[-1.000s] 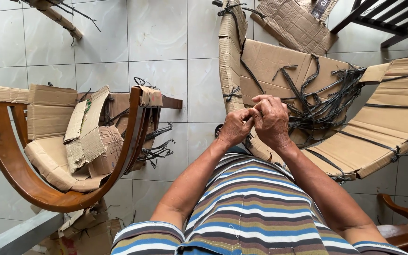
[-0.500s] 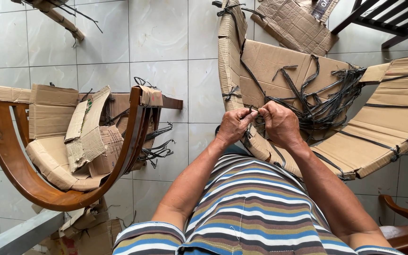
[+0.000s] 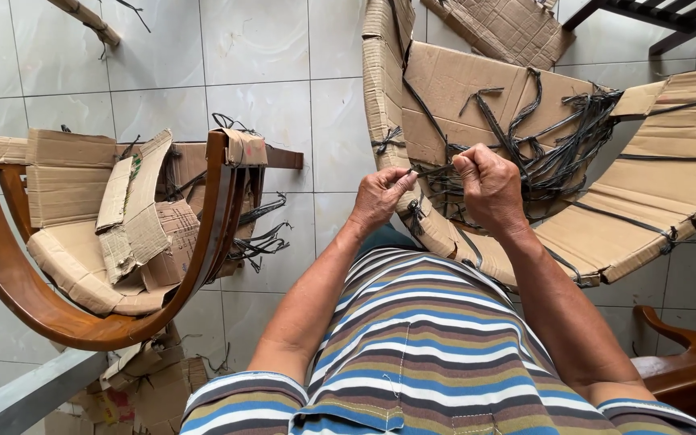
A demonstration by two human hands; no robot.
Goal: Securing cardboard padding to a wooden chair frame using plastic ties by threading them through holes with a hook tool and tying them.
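Since half a second ago we have drawn our hands slightly apart: the left hand (image 3: 379, 197) and the right hand (image 3: 489, 187) now sit with a small gap between them, and a thin black plastic strap (image 3: 432, 170) stretches taut across it. Our left fingers pinch one end of the strap between thumb and forefinger; our right fingers are curled into a fist around the other end. The strap runs just in front of the curved brown cardboard-wrapped piece (image 3: 525, 145), which is bound with a tangle of more black straps. Left of that piece, across bare grey floor tiles (image 3: 259, 48), a curved dark wooden chair frame (image 3: 18, 282) lies half unwrapped, with torn plain brown cardboard flaps hanging from it.
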